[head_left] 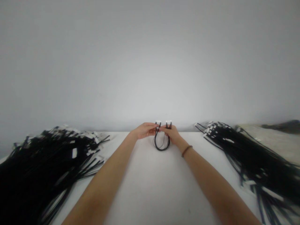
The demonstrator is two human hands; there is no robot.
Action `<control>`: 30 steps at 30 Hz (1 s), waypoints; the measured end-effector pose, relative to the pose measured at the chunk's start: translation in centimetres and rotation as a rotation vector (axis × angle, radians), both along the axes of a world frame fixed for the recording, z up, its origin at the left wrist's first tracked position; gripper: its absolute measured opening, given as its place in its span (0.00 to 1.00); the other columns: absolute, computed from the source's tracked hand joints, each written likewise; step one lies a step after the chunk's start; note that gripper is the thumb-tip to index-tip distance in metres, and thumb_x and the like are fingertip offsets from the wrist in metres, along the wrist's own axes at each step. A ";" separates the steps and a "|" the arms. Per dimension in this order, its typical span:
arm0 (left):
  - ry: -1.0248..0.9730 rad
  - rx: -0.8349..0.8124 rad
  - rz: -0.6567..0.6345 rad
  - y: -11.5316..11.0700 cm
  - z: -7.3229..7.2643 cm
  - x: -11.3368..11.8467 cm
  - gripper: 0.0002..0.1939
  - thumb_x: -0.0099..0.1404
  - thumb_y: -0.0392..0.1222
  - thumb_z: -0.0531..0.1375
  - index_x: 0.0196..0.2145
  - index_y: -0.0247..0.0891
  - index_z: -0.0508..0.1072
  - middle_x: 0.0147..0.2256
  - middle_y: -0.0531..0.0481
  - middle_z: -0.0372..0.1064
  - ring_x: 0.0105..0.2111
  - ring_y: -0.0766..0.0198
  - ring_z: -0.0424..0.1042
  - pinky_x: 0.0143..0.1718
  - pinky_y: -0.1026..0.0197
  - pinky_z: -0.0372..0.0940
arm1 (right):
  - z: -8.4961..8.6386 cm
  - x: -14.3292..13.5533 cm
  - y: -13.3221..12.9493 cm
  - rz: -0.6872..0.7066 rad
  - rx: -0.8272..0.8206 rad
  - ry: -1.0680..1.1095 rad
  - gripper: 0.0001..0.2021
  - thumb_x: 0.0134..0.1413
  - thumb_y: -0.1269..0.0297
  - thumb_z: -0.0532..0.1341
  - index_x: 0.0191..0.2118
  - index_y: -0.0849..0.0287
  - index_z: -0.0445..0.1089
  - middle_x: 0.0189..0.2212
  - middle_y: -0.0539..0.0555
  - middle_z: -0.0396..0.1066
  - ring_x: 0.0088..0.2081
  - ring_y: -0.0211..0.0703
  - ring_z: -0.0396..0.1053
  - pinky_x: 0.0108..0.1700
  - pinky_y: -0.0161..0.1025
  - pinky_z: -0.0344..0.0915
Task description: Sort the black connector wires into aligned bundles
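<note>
A black cable [161, 150] hangs in a U-shaped loop, with white connectors [168, 121] at its upper ends. My left hand [145, 130] pinches the left side of the cable just below its connector. On the other side, my right hand [172, 132] has its fingers closed on the cable near the right connector. The fingertips of both hands come close together between the two ends; whether they touch is too small to tell.
A large pile of black cables with white connectors [47, 162] covers the left of the white table [150, 193]. Another cable bundle [253, 153] lies at the right. Behind it is a translucent plastic bag [276, 139] with a dark item on it. A pale wall [150, 62] rises behind.
</note>
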State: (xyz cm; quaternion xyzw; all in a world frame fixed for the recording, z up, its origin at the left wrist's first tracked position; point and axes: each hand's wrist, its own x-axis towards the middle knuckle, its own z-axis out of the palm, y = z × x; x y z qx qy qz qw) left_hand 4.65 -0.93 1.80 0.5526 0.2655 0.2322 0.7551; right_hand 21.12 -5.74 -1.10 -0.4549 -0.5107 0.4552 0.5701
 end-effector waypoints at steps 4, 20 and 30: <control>-0.023 -0.021 -0.003 -0.2 0.0 0.1 0.12 0.56 0.39 0.57 0.36 0.28 0.69 0.33 0.41 0.69 0.26 0.71 0.68 0.28 0.70 0.64 | 0.0 0.1 -0.1 0.003 0.000 0.009 0.15 0.30 0.59 0.65 0.26 0.65 0.71 0.17 0.51 0.66 0.14 0.26 0.45 0.16 0.31 0.39; -0.029 -0.024 0.009 -0.2 -0.2 0.0 0.12 0.56 0.38 0.58 0.36 0.28 0.69 0.33 0.41 0.69 0.27 0.71 0.68 0.29 0.70 0.64 | 0.1 0.1 -0.2 0.017 -0.003 -0.006 0.16 0.32 0.58 0.64 0.27 0.66 0.70 0.17 0.51 0.65 0.15 0.26 0.45 0.16 0.31 0.39; -0.032 -0.014 -0.003 -0.4 0.0 0.0 0.12 0.55 0.38 0.58 0.36 0.28 0.70 0.33 0.42 0.69 0.27 0.71 0.67 0.30 0.69 0.63 | -0.1 0.1 -0.1 -0.002 -0.022 0.008 0.16 0.30 0.59 0.65 0.27 0.66 0.70 0.15 0.49 0.64 0.14 0.26 0.45 0.17 0.31 0.39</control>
